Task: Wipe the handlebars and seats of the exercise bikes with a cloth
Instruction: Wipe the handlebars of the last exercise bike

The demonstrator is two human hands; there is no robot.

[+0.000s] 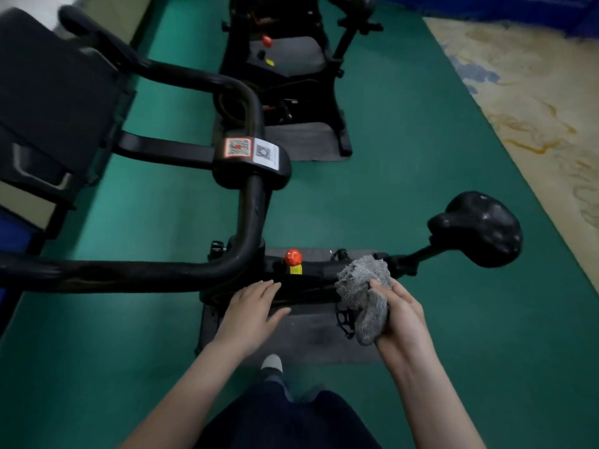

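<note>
Over green floor (pixel 421 176) — two bikes (pixel 256 205) | right hand (pixel 403 315) grips one cloth (pixel 366 286)

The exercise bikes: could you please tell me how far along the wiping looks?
Nothing is visibly finished; the seat glints, perhaps damp. In hand: the right-hand grip holds the bunched grey cloth by the frame, touching neither seat nor handlebars; the left-hand grip is open. Left: probably the near handlebars, and the second bike beyond.

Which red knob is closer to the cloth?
The red knob on the near bike, just left of the grey cloth; the other knob sits on the far bike.
</note>
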